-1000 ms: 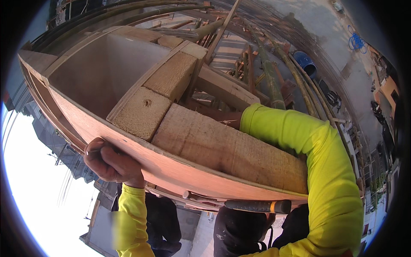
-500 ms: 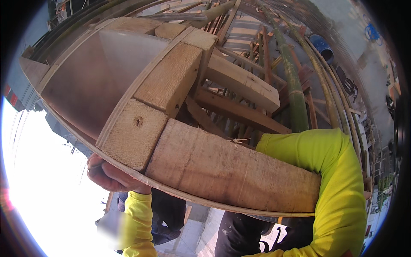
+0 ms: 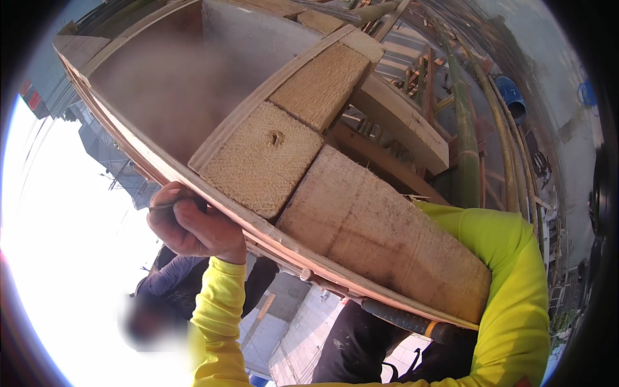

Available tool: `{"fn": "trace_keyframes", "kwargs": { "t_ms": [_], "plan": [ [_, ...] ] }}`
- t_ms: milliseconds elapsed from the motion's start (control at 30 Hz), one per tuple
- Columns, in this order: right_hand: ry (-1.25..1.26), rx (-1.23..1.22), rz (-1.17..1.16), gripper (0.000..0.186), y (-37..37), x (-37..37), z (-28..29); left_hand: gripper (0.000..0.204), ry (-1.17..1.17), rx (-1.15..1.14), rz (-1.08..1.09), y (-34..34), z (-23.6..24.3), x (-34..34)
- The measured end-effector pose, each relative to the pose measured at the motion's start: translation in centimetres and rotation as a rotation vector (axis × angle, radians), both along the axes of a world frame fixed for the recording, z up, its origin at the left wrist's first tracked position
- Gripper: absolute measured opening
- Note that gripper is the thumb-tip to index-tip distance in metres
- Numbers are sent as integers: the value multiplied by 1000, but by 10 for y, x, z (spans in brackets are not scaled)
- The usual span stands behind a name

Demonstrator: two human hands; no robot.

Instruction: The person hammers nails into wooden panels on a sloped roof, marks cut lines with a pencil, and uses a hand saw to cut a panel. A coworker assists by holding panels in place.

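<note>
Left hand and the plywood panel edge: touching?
Touching. The head view shows the left hand with its fingers curled around the lower edge of the plywood panel, with no gap visible between them.

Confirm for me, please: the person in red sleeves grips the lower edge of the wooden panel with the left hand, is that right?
Not quite: the sleeves are bright yellow, not red, as the head view shows. The rest stands: the left hand has its grip on the lower edge of the wooden panel. The right hand is hidden behind the panel.
</note>
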State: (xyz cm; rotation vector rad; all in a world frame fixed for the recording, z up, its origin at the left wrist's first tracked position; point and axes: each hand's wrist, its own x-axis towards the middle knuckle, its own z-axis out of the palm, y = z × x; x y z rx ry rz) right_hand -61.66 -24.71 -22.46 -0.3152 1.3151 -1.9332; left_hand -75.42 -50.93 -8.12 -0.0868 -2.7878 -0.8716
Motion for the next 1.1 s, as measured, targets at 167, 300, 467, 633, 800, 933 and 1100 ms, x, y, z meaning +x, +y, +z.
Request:
{"fn": "trace_keyframes", "kwargs": {
  "t_ms": [167, 300, 467, 633, 800, 933, 1100],
  "plan": [
    [15, 52, 131, 34, 11, -10, 3, 8, 35, 1, -43, 16, 2, -10],
    [-130, 147, 235, 33, 23, -28, -6, 9, 96, 231, -103, 18, -8, -18],
    [-451, 320, -55, 31, 120, -60, 22, 6, 54, 579, -86, 6, -12, -22],
    [322, 660, -223, 23, 130, -44, 209, 4, 96, 733, 278, -32, 11, 45],
    [981, 746, 181, 43, 32, 14, 245, 8, 106, 474, 394, -60, -4, 116],
    [1213, 954, 285, 41, -7, 42, 216, 9, 97, 379, 352, -54, -3, 118],
    [996, 976, 350, 31, -12, 69, 228, 9, 193, 422, 393, -59, -8, 128]
  ]
}}
